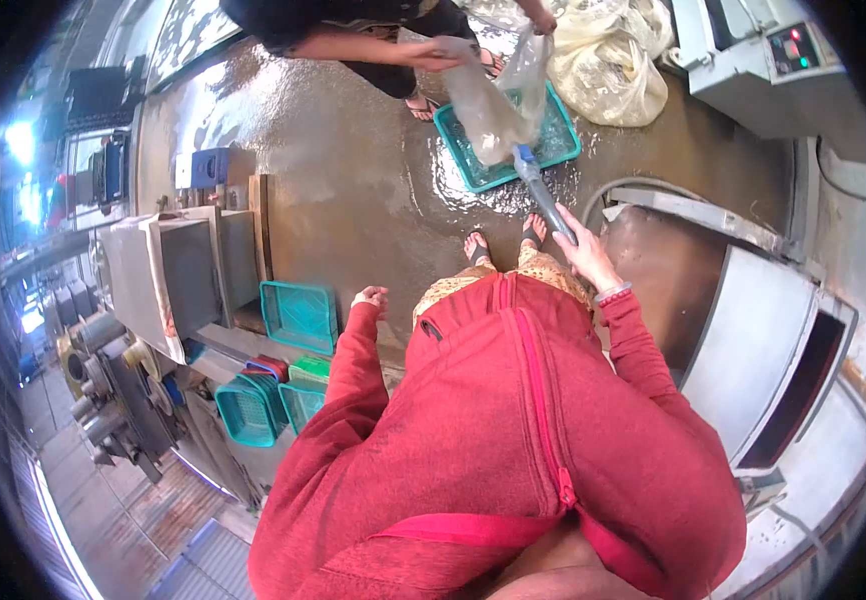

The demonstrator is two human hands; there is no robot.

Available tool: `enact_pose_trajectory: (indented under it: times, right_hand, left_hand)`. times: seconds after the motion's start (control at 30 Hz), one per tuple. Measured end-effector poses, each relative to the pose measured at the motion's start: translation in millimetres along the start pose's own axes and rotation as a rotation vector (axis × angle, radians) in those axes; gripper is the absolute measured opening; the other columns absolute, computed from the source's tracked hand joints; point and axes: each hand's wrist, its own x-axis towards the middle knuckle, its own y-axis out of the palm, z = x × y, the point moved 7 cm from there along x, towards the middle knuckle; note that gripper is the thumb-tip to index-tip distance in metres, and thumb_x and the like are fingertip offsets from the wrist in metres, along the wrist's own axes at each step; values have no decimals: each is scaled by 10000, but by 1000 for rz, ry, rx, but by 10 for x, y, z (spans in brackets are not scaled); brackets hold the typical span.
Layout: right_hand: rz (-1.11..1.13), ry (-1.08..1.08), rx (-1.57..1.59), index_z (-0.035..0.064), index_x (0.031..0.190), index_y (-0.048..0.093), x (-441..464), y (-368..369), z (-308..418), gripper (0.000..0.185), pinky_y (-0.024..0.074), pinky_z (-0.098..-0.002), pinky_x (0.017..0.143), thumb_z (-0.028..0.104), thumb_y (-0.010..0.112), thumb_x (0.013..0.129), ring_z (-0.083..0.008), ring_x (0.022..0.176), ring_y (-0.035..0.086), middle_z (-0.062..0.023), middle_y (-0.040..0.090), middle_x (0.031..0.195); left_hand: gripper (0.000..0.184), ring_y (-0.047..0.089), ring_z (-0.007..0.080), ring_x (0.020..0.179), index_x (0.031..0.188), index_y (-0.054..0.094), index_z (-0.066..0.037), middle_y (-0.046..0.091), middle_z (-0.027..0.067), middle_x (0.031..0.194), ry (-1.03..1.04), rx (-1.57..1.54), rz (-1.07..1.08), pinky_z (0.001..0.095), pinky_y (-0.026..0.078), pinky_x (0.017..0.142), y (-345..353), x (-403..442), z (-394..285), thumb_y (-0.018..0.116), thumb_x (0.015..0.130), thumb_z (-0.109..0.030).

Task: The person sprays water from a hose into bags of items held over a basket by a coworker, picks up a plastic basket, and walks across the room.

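My right hand (589, 256) is wrapped round the grey end of a hose (545, 200), whose blue tip points at a clear plastic bag. A co-worker's two hands hold this wet bag (493, 118) over a teal tray (495, 178) on the wet floor. My left hand (373, 298) hangs at my left side, fingers curled, touching nothing that I can see; whether something small is inside is hidden.
Big clear plastic bags (618, 80) lie on the floor beyond the tray. Teal baskets (299, 315) and stacked baskets (245, 412) are at left, near a metal box (188, 275). A white cabinet (753, 340) stands at right.
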Motion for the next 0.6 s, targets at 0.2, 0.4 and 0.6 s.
enact_pose_trajectory:
  times: [0.2, 0.4, 0.6]
  right_hand:
    - [26, 56, -33, 191, 1246, 292, -21, -127, -21, 486, 394, -330, 785, 245, 464, 795, -249, 898, 536, -66, 565, 980]
    - [12, 55, -65, 215, 1242, 296, 11, -120, -117, 485, 394, -370, 750, 293, 458, 791, -300, 824, 546, -160, 571, 871]
    - [-17, 5, -24, 211, 1243, 293, 40, -131, -125, 494, 409, -373, 697, 289, 464, 786, -308, 741, 556, -154, 569, 849]
  left_hand:
    - [168, 522, 141, 584, 923, 539, -119, 540, 31, 716, -16, 45, 39, 314, 481, 490, 252, 18, -168, 398, 833, -140]
    - [164, 538, 177, 612, 924, 530, -103, 550, 58, 754, -25, 22, 77, 348, 484, 511, 362, 114, -20, 403, 833, -153]
    - [279, 532, 253, 533, 861, 546, -124, 555, 90, 691, 1633, 756, -368, 336, 454, 465, 882, -354, -1383, 653, 612, -192]
